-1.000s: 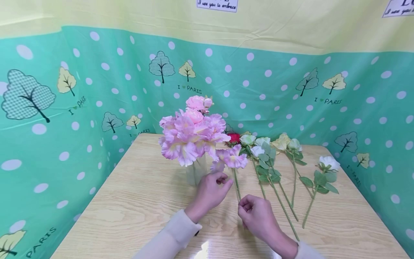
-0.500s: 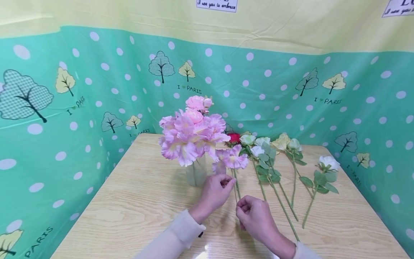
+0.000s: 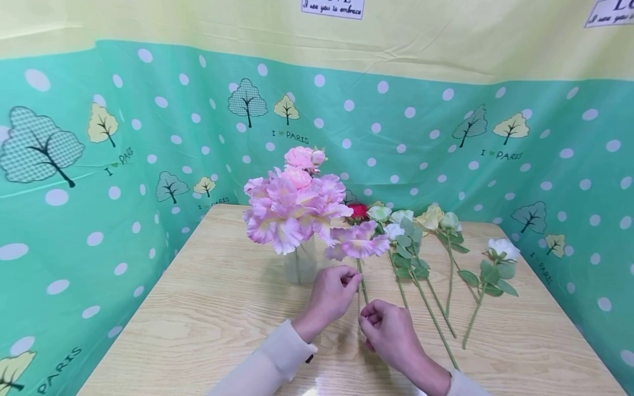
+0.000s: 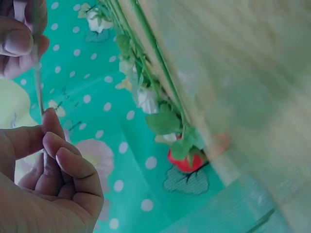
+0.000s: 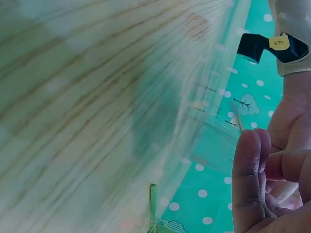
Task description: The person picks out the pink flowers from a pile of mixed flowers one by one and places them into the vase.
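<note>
A purple ruffled artificial flower (image 3: 360, 241) is held upright, just right of the glass vase (image 3: 300, 269). My left hand (image 3: 333, 294) pinches its stem a little below the bloom. Lower down, the right hand (image 3: 393, 333) pinches the same stem between thumb and fingers. In the left wrist view the thin stem (image 4: 39, 90) runs from the left fingertips (image 4: 50, 116) up to the right hand (image 4: 22, 41). Purple blooms (image 3: 287, 214) and pink blooms (image 3: 299, 158) fill the vase.
Several artificial roses lie on the wooden table (image 3: 198, 297) to the right, among them a red rose (image 3: 359, 211), a yellow rose (image 3: 431, 216) and a white rose (image 3: 504, 248). A polka-dot curtain (image 3: 396, 126) encloses the table's back and sides.
My left hand has moved slightly right and its fingers have come together on the stem. The held bloom has turned and shifted a little right. The right hand has drifted slightly left.
</note>
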`<state>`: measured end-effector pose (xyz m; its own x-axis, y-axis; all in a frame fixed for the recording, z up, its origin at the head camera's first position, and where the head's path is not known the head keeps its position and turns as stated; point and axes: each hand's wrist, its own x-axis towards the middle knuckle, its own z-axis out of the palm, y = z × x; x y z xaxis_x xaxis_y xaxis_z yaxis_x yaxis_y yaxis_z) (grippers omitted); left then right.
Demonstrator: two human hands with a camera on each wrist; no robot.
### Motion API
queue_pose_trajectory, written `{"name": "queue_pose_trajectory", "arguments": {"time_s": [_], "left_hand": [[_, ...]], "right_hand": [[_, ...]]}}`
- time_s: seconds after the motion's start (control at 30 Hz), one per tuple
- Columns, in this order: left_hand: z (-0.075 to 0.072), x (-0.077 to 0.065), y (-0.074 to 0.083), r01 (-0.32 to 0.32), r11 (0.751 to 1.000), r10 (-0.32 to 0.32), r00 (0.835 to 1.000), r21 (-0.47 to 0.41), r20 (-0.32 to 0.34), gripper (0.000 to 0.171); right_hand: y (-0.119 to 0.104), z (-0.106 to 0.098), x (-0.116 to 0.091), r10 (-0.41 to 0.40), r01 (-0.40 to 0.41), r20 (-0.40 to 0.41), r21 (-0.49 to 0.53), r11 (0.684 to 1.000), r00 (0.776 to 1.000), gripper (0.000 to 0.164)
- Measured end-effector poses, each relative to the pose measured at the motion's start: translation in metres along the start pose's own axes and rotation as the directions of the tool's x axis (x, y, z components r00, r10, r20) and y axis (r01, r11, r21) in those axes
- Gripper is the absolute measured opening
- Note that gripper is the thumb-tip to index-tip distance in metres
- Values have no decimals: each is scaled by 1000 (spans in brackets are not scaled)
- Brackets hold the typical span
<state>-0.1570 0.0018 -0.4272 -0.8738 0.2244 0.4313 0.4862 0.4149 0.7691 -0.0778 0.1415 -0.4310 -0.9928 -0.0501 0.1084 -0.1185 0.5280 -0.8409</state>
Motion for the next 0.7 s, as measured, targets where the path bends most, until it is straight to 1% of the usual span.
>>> {"name": "queue_pose_trajectory", "arguments": {"time_s": [0.1,0.17,0.27,0.37,0.43,0.5,0.57,0.63,0.7], "left_hand": [[-3,3,3,-86,994,89,995,67,-41,11],[-6,5,5,-158,979,169,982,126,-80,11],[-10,8,7,-253,945,281,952,206,-120,13],[-14,10,9,-332,904,378,915,270,-143,12],[-17,12,10,-375,879,433,887,295,-160,10],[-21,14,12,-408,854,482,854,323,-196,7],[-26,17,14,-436,827,531,813,354,-239,5],[-32,20,18,-462,799,578,767,385,-279,5],[-37,23,21,-487,765,624,721,421,-301,5]], "right_hand": [[1,-1,0,8,-8,-5,3,1000,1000,7],[1,-1,0,11,-11,-6,6,1000,1000,6],[1,-2,1,12,-12,-11,3,1000,1000,5],[1,-3,1,10,-10,-15,-3,1000,1000,5],[1,-4,1,6,-6,-17,-7,1000,1000,5],[1,-4,1,6,-6,-19,-6,1000,1000,5],[1,-4,1,7,-7,-16,-8,1000,1000,5],[2,-4,2,9,-9,-16,-9,1000,1000,5],[2,-4,2,13,-13,-17,-8,1000,1000,5]]}}
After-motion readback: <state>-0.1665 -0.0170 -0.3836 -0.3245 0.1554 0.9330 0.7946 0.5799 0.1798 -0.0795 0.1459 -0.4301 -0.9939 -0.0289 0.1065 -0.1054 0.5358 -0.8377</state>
